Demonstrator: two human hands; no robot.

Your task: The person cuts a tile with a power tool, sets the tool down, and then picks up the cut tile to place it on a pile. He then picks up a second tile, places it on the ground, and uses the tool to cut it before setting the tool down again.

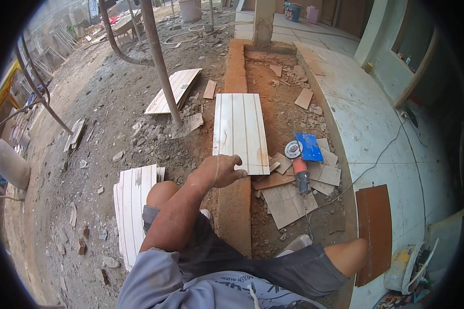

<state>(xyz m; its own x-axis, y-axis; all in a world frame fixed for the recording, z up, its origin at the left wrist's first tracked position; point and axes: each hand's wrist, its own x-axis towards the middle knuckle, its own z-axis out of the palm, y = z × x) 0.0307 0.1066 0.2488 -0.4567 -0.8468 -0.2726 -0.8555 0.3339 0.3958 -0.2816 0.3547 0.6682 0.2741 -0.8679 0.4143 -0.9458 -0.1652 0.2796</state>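
Note:
My left hand reaches over the near edge of a white grooved tile, its thumb and forefinger apart with a gap between them. The tile lies lengthwise across a low reddish ledge; dark parallel lines run along it, and a brownish stain marks its near right corner. Right of the tile, an angle grinder with an orange and dark body rests on broken tile pieces. Its round disc sits beside a blue plate. My right hand is out of view.
Beside my left knee is a stack of white tiles; more tiles lie farther off near a metal pole. A brown panel and a bucket stand at right. The grinder's cord crosses the pale floor.

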